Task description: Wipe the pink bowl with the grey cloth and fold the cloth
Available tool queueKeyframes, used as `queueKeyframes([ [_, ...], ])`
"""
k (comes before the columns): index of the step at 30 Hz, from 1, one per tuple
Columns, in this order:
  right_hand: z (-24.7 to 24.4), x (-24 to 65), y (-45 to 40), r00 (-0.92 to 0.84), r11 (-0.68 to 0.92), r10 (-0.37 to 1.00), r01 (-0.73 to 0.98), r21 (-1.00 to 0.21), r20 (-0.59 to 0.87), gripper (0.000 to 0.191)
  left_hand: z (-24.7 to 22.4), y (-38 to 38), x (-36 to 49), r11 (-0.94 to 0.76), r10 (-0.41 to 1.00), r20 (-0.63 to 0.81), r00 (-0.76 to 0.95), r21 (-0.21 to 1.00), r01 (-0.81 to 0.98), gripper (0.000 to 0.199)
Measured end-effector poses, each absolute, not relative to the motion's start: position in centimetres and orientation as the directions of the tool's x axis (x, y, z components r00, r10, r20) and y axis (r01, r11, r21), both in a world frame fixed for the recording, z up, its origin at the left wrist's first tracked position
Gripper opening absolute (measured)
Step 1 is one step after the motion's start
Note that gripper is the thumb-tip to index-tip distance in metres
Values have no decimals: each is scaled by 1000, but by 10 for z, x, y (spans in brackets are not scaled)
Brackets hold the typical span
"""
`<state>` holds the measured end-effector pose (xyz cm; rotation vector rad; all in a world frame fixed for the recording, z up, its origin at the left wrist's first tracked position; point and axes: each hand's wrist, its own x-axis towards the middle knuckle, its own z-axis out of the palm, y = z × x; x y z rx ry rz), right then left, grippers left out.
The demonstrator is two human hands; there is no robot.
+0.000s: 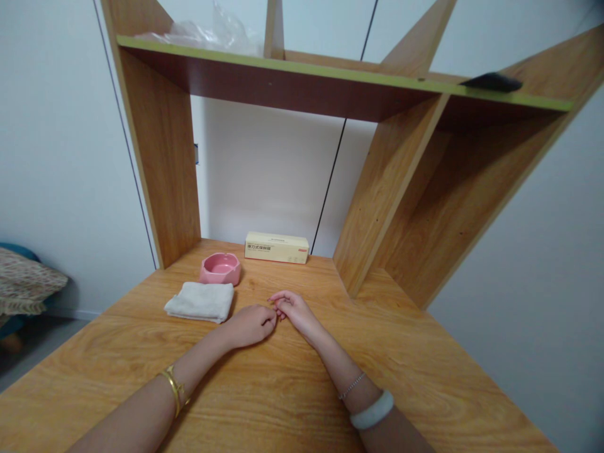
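Note:
My left hand (252,325) rests on the wooden desk (264,390) with its fingers curled closed; anything inside them is too small or hidden to make out. Its fingertips meet those of my right hand (291,310), whose thumb and fingers are bent together around something I cannot make out. Just behind and left of my left hand lies a folded white cloth (201,301). A pink angular ashtray (221,269) stands behind the cloth. Farther back, a long cream box (276,248) with printed lettering sits near the wall.
A wooden shelf unit rises from the desk, with side panel (165,157) and divider (389,195). Its upper shelf (306,72) holds clear plastic (217,34) and a dark object (492,82). A patterned cloth (28,283) lies over blue furniture at far left.

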<state>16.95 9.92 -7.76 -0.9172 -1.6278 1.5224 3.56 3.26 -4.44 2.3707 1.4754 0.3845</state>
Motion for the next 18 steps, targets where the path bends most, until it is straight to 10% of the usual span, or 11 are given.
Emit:
queueKeyframes([
  [18, -78, 169, 100, -495, 44, 868, 7, -999, 35, 18, -45, 35, 35, -409, 898, 35, 439, 438, 801, 19],
])
